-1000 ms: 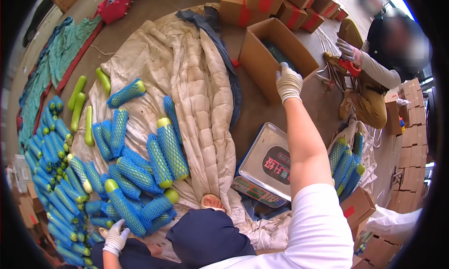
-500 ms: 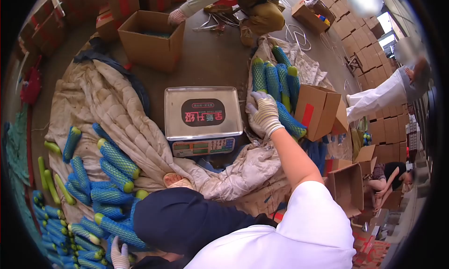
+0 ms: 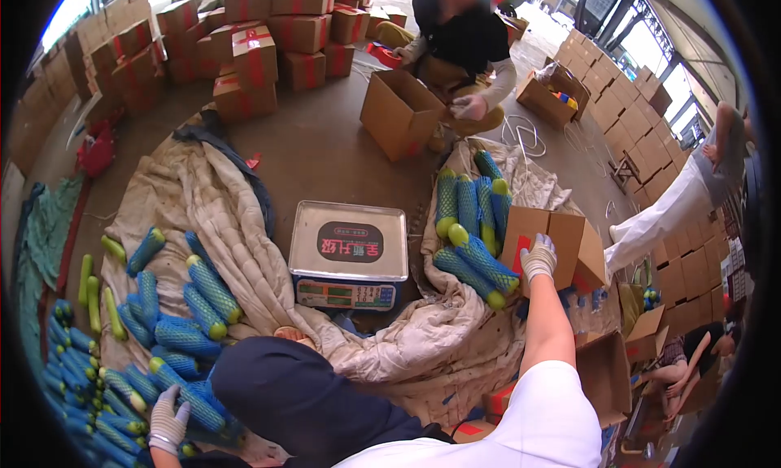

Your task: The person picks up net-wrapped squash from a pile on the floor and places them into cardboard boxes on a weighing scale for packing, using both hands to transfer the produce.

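My right hand (image 3: 538, 258), in a pale knitted glove, rests with fingers spread on the side of an upright cardboard box (image 3: 525, 230) that has red tape. Just left of it lies a pile of green zucchini in blue foam nets (image 3: 478, 268) on the quilted cloth. At the lower left my left hand (image 3: 168, 419), also gloved, has thumb and fingers apart right at a netted zucchini (image 3: 191, 396). More netted zucchini (image 3: 213, 293) surround it. Between the two piles stands a weighing scale (image 3: 348, 240) with a bare metal top.
A crouching person (image 3: 464, 61) holds a red tape dispenser (image 3: 382, 55) beside an open carton (image 3: 403, 110). Taped cartons (image 3: 301, 32) are stacked behind. The beige quilted cloth (image 3: 390, 338) curves round the scale. Another person stands at the right, and an open box (image 3: 602, 378) sits near my right arm.
My right hand has moved from the right zucchini pile to the cardboard box. The other person's carton has moved right, close to their knees. My view has tilted up.
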Available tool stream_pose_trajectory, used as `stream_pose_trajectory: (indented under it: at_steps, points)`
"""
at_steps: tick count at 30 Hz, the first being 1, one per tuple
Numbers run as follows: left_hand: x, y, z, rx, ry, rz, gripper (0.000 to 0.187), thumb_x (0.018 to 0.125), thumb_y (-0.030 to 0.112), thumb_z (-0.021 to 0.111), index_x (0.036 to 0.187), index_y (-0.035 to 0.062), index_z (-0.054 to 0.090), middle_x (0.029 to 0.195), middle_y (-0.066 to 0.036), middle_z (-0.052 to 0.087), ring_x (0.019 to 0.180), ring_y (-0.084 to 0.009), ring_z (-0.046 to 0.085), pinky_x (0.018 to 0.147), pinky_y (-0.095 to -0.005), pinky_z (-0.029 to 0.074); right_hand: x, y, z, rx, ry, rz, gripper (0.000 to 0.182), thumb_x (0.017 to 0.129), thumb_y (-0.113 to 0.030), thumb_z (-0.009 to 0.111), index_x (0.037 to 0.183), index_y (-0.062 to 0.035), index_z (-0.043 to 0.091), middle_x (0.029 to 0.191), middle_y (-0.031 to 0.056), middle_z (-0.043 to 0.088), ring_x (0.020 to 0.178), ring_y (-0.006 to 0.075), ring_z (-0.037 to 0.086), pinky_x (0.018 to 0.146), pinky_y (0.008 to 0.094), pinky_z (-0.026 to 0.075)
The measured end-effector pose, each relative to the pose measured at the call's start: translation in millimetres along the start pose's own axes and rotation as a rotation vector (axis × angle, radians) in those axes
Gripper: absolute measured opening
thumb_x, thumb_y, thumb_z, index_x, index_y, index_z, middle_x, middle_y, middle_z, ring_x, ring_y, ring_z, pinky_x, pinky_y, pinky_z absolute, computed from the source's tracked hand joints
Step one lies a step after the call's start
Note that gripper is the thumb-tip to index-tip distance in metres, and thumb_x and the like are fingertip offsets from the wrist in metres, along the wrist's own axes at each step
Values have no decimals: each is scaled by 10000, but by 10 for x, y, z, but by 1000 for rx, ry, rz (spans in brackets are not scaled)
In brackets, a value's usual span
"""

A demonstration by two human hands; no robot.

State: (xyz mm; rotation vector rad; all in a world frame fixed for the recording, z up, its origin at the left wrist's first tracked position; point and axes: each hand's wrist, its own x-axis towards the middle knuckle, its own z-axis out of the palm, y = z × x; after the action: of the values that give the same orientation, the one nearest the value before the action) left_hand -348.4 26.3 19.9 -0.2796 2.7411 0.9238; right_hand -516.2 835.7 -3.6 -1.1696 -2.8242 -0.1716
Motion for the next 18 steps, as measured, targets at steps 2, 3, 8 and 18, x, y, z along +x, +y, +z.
stream_pose_trajectory:
  at_steps: [2, 3, 8, 18]
  points:
    - [-92, -96, -69, 71, 19, 33, 469, 791, 149, 641, 1209, -31, 526, 1115, -230, 575, 1025, -361, 570, 920, -391, 449, 213, -57, -53, -81, 0, -104, 667, 764, -331, 683, 1332, -85, 435, 1404, 143, 393, 1323, 294, 350, 1060, 428, 334]
    - [-143, -48, -126, 63, 10, -28, 471, 795, 153, 640, 1214, -30, 525, 1138, -230, 573, 1040, -359, 570, 931, -387, 444, 370, -57, 15, -126, 17, -137, 693, 760, -342, 684, 1348, -92, 417, 1411, 137, 389, 1337, 295, 328, 1071, 432, 313]
    - [-377, 59, -328, 32, 117, -154, 418, 814, 95, 629, 1203, -26, 535, 1040, -179, 618, 956, -272, 600, 884, -347, 465, 800, -140, -5, -234, -42, -212, 754, 755, -337, 683, 1397, -105, 361, 1480, 127, 296, 1381, 308, 250, 1099, 453, 250]
    - [-867, -118, -385, 19, 174, -316, 420, 838, 123, 616, 1222, -22, 528, 1049, -188, 633, 961, -260, 617, 865, -344, 476, 1105, 264, 217, -369, -152, -200, 749, 795, -316, 605, 1450, -144, 286, 1527, 92, 232, 1424, 306, 163, 1147, 474, 134]
